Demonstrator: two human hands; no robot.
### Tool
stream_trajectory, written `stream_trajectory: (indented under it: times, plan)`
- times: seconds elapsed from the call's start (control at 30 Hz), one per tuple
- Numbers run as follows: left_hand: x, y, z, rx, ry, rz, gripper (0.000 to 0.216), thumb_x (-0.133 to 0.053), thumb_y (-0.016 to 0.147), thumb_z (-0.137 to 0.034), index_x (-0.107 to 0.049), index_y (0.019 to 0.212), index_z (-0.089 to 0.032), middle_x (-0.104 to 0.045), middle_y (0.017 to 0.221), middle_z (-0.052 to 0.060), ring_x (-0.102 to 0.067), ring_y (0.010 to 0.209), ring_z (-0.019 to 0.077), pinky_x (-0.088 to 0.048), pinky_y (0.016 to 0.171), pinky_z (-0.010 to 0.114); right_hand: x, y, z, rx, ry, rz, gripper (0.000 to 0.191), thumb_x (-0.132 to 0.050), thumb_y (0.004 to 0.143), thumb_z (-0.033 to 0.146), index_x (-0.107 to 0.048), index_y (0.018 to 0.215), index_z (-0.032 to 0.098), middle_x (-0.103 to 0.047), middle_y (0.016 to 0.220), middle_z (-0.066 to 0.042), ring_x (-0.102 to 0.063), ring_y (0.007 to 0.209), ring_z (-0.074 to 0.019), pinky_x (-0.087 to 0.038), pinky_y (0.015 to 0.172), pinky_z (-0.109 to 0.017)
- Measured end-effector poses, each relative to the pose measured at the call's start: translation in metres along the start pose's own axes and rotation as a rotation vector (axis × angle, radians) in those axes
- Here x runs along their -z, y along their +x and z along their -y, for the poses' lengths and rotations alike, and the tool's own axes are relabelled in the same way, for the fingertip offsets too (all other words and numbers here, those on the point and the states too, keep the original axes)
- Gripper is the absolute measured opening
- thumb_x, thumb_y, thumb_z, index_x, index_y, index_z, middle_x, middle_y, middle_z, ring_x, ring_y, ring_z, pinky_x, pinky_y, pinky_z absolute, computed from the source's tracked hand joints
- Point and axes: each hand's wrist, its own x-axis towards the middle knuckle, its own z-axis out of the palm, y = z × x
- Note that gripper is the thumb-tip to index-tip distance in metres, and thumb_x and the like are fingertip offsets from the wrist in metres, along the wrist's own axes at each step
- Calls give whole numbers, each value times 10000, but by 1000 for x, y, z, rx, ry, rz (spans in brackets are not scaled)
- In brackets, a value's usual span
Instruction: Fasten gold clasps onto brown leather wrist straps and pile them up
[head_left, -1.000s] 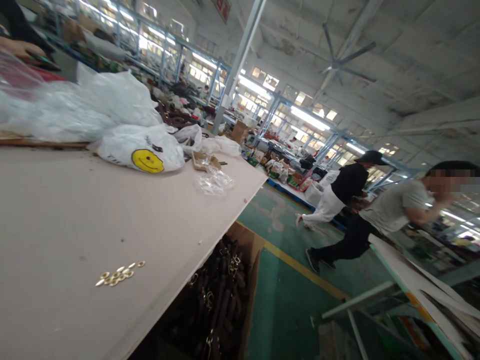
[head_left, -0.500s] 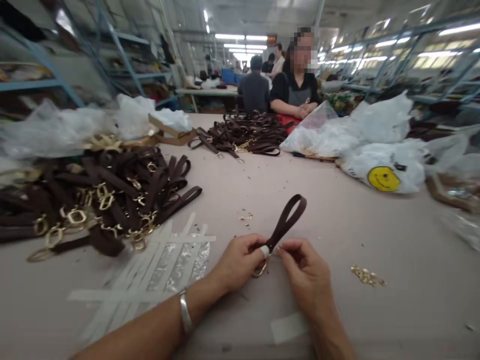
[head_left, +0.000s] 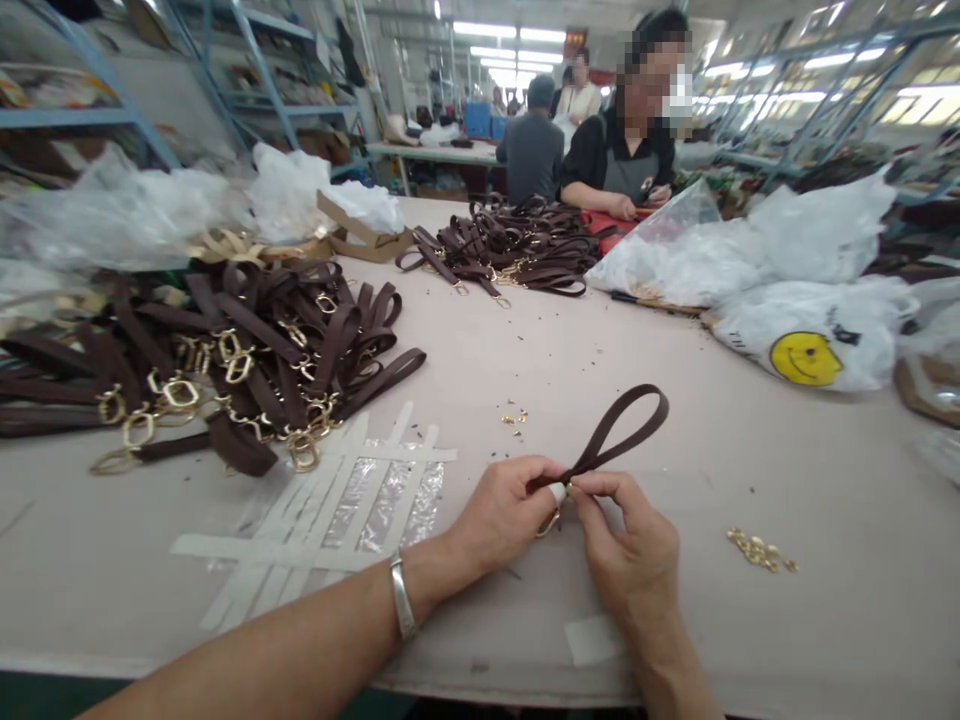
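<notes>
A dark brown strap loop (head_left: pixel 628 425) with a gold metal ring (head_left: pixel 550 522) at its lower end is pinched in my left hand (head_left: pixel 504 515). White wrapping covers one of that hand's fingers. Thumb and forefinger of my right hand (head_left: pixel 634 540) close on a small gold-coloured piece (head_left: pixel 571 487) against the strap's side, just right of the left fingertips. Its exact shape is too small to tell. Small gold fittings (head_left: pixel 761 550) lie in a cluster on the table to the right. A few more gold bits (head_left: pixel 514 418) are scattered beyond my left hand.
A big heap of brown straps with gold rings (head_left: pixel 247 370) covers the left. Another strap pile (head_left: pixel 517 245) lies at the far side, before a person in an apron (head_left: pixel 630 165). White plastic bags (head_left: pixel 817 325) stand at right. Pale tape strips (head_left: pixel 300 552) cross the table (head_left: pixel 465 350).
The view has shifted, so the table's front edge shows. My right fingertips have come in against the strap beside the left ones. The loop leans further right. The person opposite has moved their hands apart.
</notes>
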Motion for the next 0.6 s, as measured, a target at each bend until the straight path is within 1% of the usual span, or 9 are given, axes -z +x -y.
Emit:
stream_trajectory:
  times: [0.23, 0.37, 0.43, 0.53, 0.57, 0.6]
  plan:
    - [0, -3, -6, -88, 83, -6, 290, -518, 810, -118, -752, 975, -163, -689, 773, 2, -573, 680, 120, -451, 642, 225, 2, -1, 0, 14, -37, -33, 45, -643, 909, 201, -640, 934, 238, -728, 878, 41, -699, 805, -126, -517, 741, -217]
    - [2, -3, -6, -158, 162, -24, 317, -510, 801, -74, -757, 973, -173, -727, 831, 10, -628, 756, 134, -481, 723, 241, 2, -3, 0, 32, 18, -21, 70, -633, 909, 172, -625, 916, 241, -729, 894, 38, -699, 840, -126, -517, 773, -220]
    - [8, -4, -4, -227, 246, -48, 316, -517, 791, -52, -752, 966, -171, -734, 856, 15, -648, 796, 142, -490, 758, 250, -2, -2, -3, 2, 60, -24, 65, -637, 906, 179, -622, 916, 241, -722, 888, 35, -693, 832, -127, -514, 769, -226]
    - [16, -8, -3, -344, 344, -55, 306, -530, 803, -47, -739, 985, -177, -739, 881, 14, -668, 826, 148, -512, 784, 259, -5, 2, -1, -85, 110, -50, 45, -652, 889, 200, -627, 908, 233, -690, 849, 21, -666, 801, -140, -507, 750, -248]
    - [14, -8, -4, -385, 364, -65, 288, -541, 817, -60, -735, 991, -184, -741, 896, 12, -673, 838, 149, -522, 798, 264, -4, 3, 4, -124, 137, -60, 41, -650, 882, 201, -622, 899, 226, -676, 839, 13, -657, 801, -146, -508, 750, -257]
    - [7, -6, -5, -424, 367, -79, 259, -558, 840, -86, -729, 1004, -191, -742, 926, 15, -678, 858, 155, -533, 816, 275, -2, 4, 10, -168, 167, -66, 47, -651, 869, 200, -614, 893, 219, -663, 836, 6, -651, 805, -153, -511, 749, -266]
